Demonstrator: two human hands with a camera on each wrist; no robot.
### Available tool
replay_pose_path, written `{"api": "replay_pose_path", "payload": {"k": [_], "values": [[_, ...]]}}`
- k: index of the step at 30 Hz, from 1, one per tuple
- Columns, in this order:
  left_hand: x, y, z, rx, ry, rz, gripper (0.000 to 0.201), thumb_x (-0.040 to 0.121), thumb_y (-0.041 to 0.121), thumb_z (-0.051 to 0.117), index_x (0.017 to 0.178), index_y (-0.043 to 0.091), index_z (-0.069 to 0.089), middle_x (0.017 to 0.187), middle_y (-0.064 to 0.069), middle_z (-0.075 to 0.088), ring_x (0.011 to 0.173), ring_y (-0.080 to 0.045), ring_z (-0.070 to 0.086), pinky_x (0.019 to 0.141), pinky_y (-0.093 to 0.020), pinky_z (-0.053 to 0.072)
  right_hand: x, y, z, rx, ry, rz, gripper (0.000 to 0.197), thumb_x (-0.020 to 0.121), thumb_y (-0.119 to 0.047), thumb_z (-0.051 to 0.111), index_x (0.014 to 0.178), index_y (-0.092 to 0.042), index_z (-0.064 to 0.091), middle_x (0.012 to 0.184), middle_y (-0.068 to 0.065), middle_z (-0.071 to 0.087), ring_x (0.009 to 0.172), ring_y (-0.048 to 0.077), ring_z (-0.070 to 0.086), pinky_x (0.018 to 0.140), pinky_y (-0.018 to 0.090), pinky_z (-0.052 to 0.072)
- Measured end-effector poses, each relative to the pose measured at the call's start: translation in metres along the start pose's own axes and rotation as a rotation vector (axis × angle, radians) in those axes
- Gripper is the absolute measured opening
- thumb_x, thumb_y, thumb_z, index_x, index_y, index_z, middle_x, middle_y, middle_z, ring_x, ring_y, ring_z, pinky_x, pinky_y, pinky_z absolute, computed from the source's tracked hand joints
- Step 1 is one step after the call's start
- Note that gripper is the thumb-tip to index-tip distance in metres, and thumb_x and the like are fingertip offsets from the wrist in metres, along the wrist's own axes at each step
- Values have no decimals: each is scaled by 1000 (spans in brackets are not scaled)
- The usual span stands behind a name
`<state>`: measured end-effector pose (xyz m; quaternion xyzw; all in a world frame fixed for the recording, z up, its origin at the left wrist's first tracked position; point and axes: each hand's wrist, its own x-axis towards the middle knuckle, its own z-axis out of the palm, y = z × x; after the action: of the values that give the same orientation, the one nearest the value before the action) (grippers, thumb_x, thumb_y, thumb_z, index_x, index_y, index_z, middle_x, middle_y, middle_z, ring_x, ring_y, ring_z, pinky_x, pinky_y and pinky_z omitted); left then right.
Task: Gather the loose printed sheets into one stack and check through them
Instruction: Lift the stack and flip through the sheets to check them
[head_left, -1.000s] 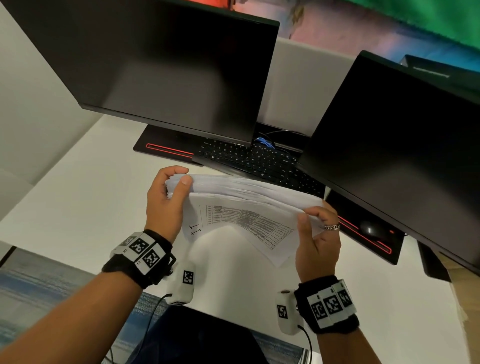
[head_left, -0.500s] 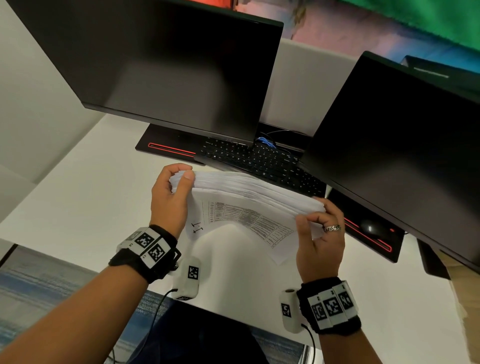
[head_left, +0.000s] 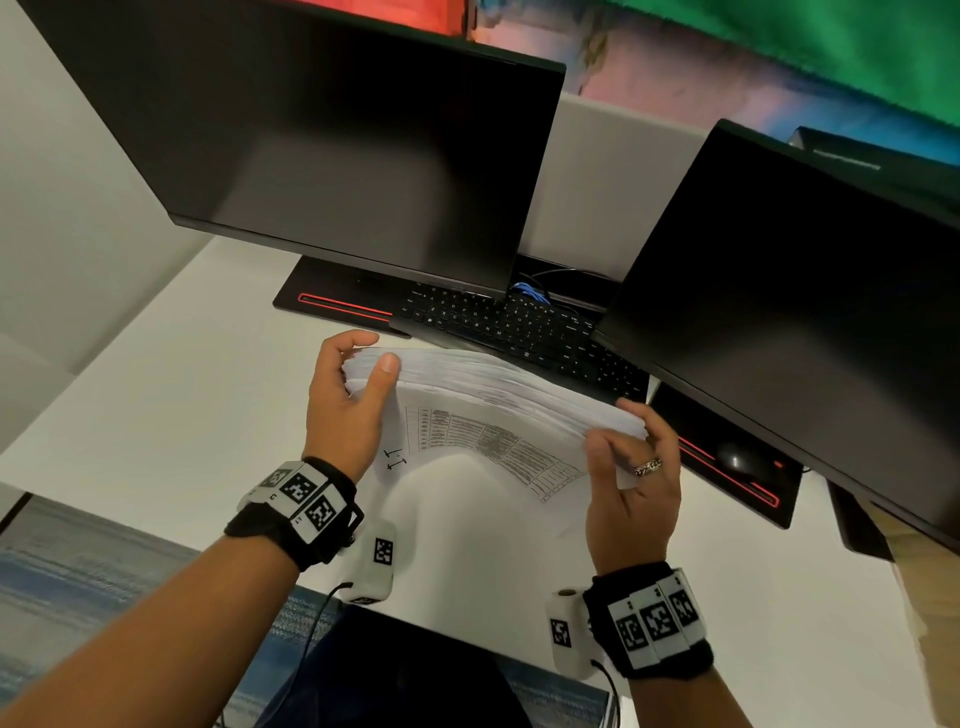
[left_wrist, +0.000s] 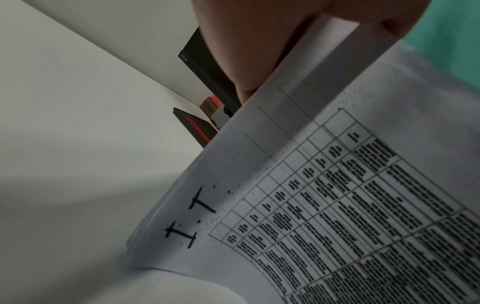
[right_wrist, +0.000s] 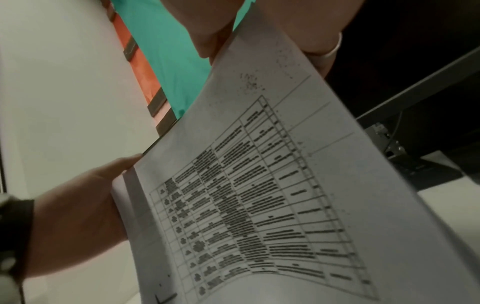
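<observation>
Fingers (head_left: 382, 364) on stack (head_left: 498, 387), keyboard (head_left: 519, 325) behind

Table text on the stack of sheets (head_left: 498, 410) is too blurred to be read in any view. Left hand (head_left: 345, 405) fingertips are hidden behind the stack's end. Both monitors (head_left: 332, 135) are cut off by frame edges.

Fingers (right_wrist: 215, 35) pinch the top edge of a bowed printed table sheet (right_wrist: 259, 195); the left hand (right_wrist: 78, 216) grips its side.
</observation>
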<state>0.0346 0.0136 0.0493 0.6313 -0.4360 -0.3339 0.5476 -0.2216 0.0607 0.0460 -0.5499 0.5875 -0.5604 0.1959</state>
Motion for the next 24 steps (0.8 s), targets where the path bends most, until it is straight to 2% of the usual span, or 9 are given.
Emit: {"api": "replay_pose_path", "payload": {"k": [3,6,8,10,12,14,16,19,24], "values": [[0,2,2,-13,14,4,21,92,39,59,111,33,53,102,10,61,88,-14,64,76,-36,56,1,-9,3,48,38,68,15,89,-31,64,74,-30,62,124,-31,53,111,4,58,90,43,54],[0,4,3,-24,6,-19,23,89,45,59,110,36,53,103,10,61,90,-16,64,77,-37,57,0,-10,5,37,39,86,25,86,-17,73,66,-23,58,119,-35,53,109,-5,57,90,42,55],[-1,3,3,-22,-5,-19,31,86,51,59,112,37,52,109,4,61,94,-20,64,78,-37,56,0,-9,6,44,72,136,27,84,-12,75,66,-20,58,118,-30,53,108,-7,56,85,25,56],[-1,2,3,-17,-6,-10,33,85,53,58,113,36,52,112,2,60,96,-20,62,77,-35,54,1,-9,7,96,119,154,28,83,-4,75,75,-23,56,118,-15,56,107,-1,58,79,16,55],[-1,2,3,-26,-5,-7,32,86,50,58,113,33,53,110,3,59,96,-19,61,77,-33,52,2,-11,9,172,146,166,34,85,1,72,90,-27,54,117,-3,58,103,5,60,77,20,57],[0,3,3,-52,1,-14,31,85,49,58,112,32,55,107,4,60,93,-18,61,76,-33,52,4,-17,11,209,168,211,30,87,-2,71,102,-25,56,113,-1,60,96,2,62,72,18,56],[0,4,3,-63,13,-20,28,87,45,58,111,31,56,103,6,60,89,-15,60,73,-29,49,6,-21,13,195,198,220,22,89,-6,69,97,-24,60,107,-2,62,92,2,63,71,18,55],[1,5,4,-65,18,-42,26,88,43,57,110,31,56,101,8,60,90,-15,59,74,-30,48,5,-21,13,162,218,214,20,87,-5,69,85,-24,61,106,1,65,95,21,64,80,35,57],[1,7,3,-50,16,-9,30,87,43,56,111,25,59,100,13,59,89,-5,57,75,-24,44,9,-29,14,257,265,284,34,87,3,65,100,-27,56,107,0,66,87,3,63,69,17,55]]}}
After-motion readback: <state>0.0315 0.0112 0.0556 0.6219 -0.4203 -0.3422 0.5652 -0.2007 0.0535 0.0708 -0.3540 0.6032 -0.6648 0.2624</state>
